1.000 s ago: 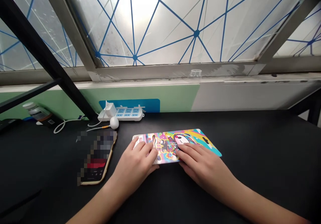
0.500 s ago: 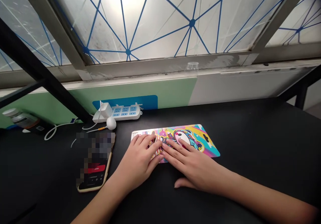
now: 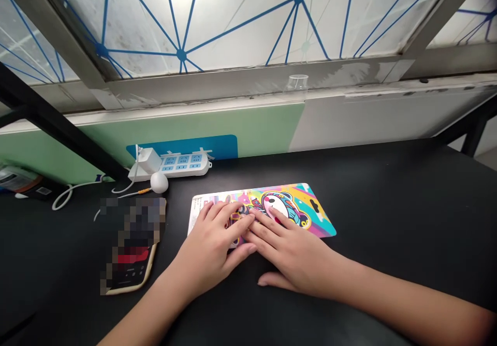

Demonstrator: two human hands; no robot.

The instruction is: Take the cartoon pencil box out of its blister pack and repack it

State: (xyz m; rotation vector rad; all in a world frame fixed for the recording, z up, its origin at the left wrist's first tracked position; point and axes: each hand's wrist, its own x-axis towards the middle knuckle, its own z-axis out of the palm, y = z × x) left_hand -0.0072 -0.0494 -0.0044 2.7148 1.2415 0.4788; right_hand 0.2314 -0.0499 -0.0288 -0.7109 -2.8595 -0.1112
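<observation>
A flat, colourful card-like package (image 3: 316, 216) with a cartoon bear print lies on the black table. It has rounded corners and a dark cut-out shape at its right end. My left hand (image 3: 215, 245) rests over the package's left part, palm down, fingers spread and slightly bent. Coming from the right, my right hand (image 3: 289, 247) lies flat across the lower middle, fingers stretched out and thumb apart on the table. The fingertips of both hands meet near the middle of the print. What lies under the fingers is hidden.
On the left of the black table (image 3: 388, 206) lies a phone (image 3: 134, 268), partly pixelated. Behind it are a white power strip (image 3: 182, 165) with a plug, a round white object (image 3: 159, 182) and cables. A bottle (image 3: 19, 179) lies far left. A clear cup (image 3: 297, 83) stands on the sill.
The view has shifted, so the scene sits slightly higher and further left. My left fingers are a little more bent, and both hands' fingertips have come closer together.
</observation>
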